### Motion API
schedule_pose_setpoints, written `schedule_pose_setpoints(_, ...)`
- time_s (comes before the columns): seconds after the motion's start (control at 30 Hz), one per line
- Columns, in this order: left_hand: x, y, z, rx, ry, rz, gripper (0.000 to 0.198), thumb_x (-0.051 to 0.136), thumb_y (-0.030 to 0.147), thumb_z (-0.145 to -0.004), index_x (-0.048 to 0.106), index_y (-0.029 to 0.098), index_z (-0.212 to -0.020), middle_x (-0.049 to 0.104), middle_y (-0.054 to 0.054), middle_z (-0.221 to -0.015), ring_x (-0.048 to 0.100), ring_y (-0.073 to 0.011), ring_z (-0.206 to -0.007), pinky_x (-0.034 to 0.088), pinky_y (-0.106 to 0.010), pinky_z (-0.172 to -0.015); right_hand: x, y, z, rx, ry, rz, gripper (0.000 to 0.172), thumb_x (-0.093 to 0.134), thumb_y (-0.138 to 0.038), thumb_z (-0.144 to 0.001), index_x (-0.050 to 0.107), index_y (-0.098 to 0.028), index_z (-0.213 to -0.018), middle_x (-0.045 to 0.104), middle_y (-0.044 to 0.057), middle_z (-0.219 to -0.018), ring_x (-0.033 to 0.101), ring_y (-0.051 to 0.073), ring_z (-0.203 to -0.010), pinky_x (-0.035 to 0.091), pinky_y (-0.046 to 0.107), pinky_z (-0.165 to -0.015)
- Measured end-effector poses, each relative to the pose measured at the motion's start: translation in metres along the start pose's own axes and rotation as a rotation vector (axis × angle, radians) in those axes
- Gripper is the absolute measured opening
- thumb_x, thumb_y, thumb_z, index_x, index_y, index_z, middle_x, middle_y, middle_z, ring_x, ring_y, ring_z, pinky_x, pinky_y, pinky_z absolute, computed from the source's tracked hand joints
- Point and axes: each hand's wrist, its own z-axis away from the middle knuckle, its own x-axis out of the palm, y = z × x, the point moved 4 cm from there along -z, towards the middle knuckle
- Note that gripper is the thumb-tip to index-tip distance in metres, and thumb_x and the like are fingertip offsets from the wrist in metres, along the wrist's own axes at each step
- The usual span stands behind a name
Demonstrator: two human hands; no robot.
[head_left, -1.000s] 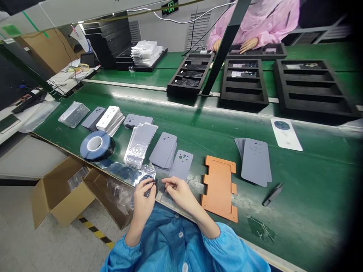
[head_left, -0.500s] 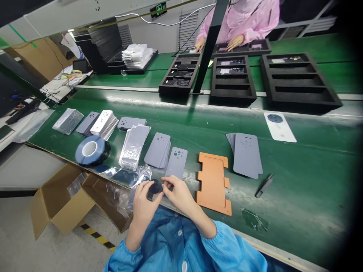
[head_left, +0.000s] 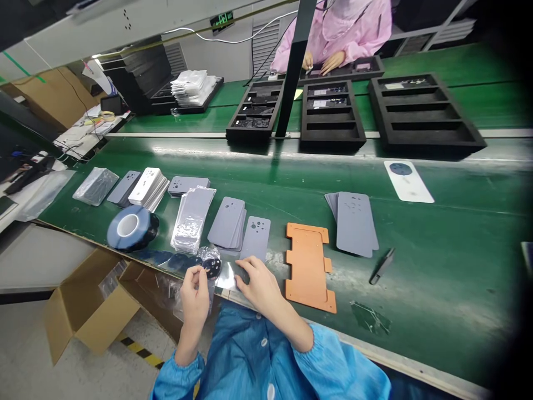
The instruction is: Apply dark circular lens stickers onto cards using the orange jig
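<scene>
L hand [head_left: 195,293], now drawn away from my R hand [head_left: 260,284], pinches the black disc [head_left: 214,268] by its rim nr the bench's [head_left: 275,194] front edge; R hand is spread, apparently empty, nr the gray sheet [head_left: 255,238]. Disc control: L only.

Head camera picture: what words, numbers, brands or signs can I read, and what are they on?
Nothing can be read for sure.
Green lit sign at the top: too blurred to read.
White labels in the black trays: too small to read.
</scene>
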Motion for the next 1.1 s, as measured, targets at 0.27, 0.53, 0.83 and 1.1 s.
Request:
schedule_pose_setpoints(0.27,0.045,0.038,0.0,0.12,-0.433,0.049,0.026,0.058,0.039,-0.096,0.073,0.018,-0.102,0.076,-0.006,-0.094,0.069,-0.0177,-0.078,0.055,-0.027,-0.073,-0.05,0.003,0.004,0.048,0.036,-0.44,0.025,0.062,-0.034,-0.092,0.076,-0.022,-0.108,0.073,0.006,-0.101,0.063,0.016,-0.076,0.052,0.029,-0.067)
schedule_pose_setpoints(0.53,0.119,0.083,0.009,0.411,-0.814,0.016,0.021,0.057,0.028,-0.096,0.076,0.02,-0.095,0.072,-0.004,-0.082,0.06,-0.0146,-0.069,0.045,-0.026,-0.064,-0.098,0.054,0.025,0.333,-0.142,-0.74,0.036,0.074,-0.043,-0.081,0.079,-0.017,-0.106,0.078,0.007,-0.092,0.07,0.021,-0.082,0.056,0.033,-0.077)
schedule_pose_setpoints(0.83,0.18,0.082,-0.002,0.134,-0.711,0.183,0.02,0.059,0.033,-0.091,0.069,0.018,-0.101,0.067,-0.002,-0.076,0.058,-0.0122,-0.063,0.045,-0.023,-0.06,-0.141,0.106,0.034,0.406,0.165,-0.657,0.043,0.069,-0.041,-0.084,0.073,-0.014,-0.117,0.076,0.007,-0.081,0.069,0.018,-0.07,0.054,0.028,-0.061)
schedule_pose_setpoints(1.1,0.222,0.083,-0.018,0.101,-0.671,0.116,0.014,0.064,0.019,-0.078,0.064,0.018,-0.092,0.059,0.004,-0.067,0.052,-0.0092,-0.055,0.042,-0.021,-0.057,-0.148,0.119,0.008,0.432,0.511,-0.396,0.03,0.069,-0.037,-0.078,0.078,-0.016,-0.098,0.075,0.007,-0.079,0.061,0.016,-0.06,0.049,0.029,-0.06)
